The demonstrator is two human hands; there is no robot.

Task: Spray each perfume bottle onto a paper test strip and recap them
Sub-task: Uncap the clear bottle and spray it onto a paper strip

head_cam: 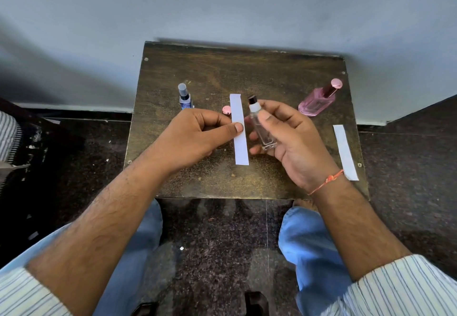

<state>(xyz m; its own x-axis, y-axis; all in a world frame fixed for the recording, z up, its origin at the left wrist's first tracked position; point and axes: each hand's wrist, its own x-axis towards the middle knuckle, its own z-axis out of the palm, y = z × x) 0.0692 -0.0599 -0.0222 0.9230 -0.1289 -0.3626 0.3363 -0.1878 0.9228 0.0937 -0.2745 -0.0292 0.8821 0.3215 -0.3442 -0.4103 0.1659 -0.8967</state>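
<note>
My left hand (197,137) pinches a white paper test strip (239,130) between thumb and fingers and holds it upright over the small dark table (215,73). Right beside the strip, my right hand (289,137) grips a clear slim perfume bottle (262,127) with a black spray top, uncapped, its nozzle end pointing away from me. A blue bottle (185,98) with a grey cap stands at the back left. A pink bottle (317,100) with a pink cap stands at the back right. A small pink cap (226,109) lies on the table behind the strip.
A second white paper strip (345,152) lies flat near the table's right edge. The table stands against a pale wall (222,6). Dark speckled floor (217,241) surrounds it, and my knees in blue jeans sit just under the near edge.
</note>
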